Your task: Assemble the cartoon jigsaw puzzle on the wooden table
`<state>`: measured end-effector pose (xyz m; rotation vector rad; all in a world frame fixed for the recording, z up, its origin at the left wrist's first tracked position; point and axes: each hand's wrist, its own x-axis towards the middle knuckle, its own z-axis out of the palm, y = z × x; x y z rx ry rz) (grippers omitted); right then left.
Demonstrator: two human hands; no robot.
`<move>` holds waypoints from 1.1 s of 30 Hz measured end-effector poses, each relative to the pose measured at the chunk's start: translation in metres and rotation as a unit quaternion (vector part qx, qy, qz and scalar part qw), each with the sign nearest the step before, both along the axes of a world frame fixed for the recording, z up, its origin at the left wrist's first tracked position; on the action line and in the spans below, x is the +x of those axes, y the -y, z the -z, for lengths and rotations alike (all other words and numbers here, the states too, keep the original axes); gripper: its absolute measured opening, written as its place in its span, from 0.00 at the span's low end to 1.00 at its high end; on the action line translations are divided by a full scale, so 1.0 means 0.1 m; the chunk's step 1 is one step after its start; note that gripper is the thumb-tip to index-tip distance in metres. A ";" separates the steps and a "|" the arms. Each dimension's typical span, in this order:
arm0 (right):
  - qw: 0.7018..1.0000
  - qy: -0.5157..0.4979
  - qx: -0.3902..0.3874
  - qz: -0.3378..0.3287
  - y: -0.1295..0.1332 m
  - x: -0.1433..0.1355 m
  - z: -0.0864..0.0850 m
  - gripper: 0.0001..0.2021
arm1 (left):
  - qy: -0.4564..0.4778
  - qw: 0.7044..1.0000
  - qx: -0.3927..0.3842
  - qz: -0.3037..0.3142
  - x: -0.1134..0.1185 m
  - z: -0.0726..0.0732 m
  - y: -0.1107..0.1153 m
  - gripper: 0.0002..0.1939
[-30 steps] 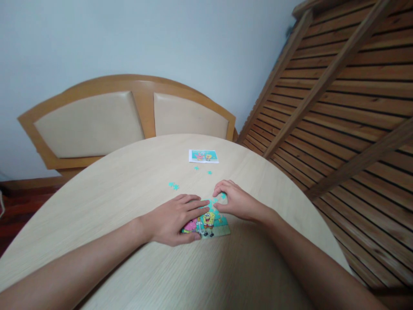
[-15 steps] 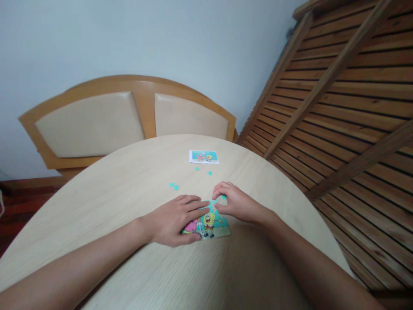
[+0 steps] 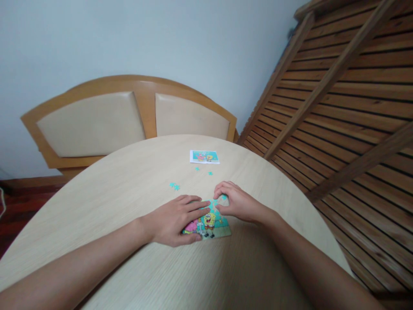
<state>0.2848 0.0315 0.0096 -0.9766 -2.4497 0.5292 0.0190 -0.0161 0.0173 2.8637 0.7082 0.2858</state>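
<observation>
A partly assembled jigsaw puzzle (image 3: 217, 231) with cartoon figures on a teal ground lies on the table before me. My left hand (image 3: 183, 219) rests flat over its left part, fingers stretched across the picture and covering much of the pink figure. At the puzzle's upper right edge, my right hand (image 3: 232, 201) is curled, with thumb and fingertips around a small teal jigsaw piece (image 3: 215, 202). Another bit of teal (image 3: 224, 197) shows inside the curve of that hand. How the pieces there join is too small to tell.
Several loose teal pieces (image 3: 174, 186) lie beyond my left hand. Two more pieces, one at the right (image 3: 210, 173), lie near a printed reference picture (image 3: 205, 157). A padded chair back (image 3: 148, 107) stands behind the round table (image 3: 129, 181); wooden slats (image 3: 342, 94) lean at right.
Almost nothing differs. My right hand has shifted very slightly to the right at the puzzle's upper edge; my left hand stays flat on the puzzle.
</observation>
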 end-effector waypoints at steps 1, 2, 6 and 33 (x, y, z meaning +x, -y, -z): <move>1.000 0.001 0.001 -0.004 0.00 0.00 0.00 0.10 | 0.002 1.000 0.000 0.001 0.00 0.00 0.00 0.36; 1.000 0.003 0.000 -0.008 0.00 0.00 0.00 0.11 | 0.004 1.000 -0.001 0.002 0.00 0.00 0.00 0.35; 1.000 0.002 -0.005 -0.017 0.00 -0.01 0.01 0.10 | 0.013 1.000 -0.002 0.006 0.01 0.00 -0.01 0.35; 1.000 -0.003 -0.005 -0.025 0.00 0.00 -0.03 0.03 | 0.030 1.000 -0.005 0.002 0.00 0.01 -0.01 0.33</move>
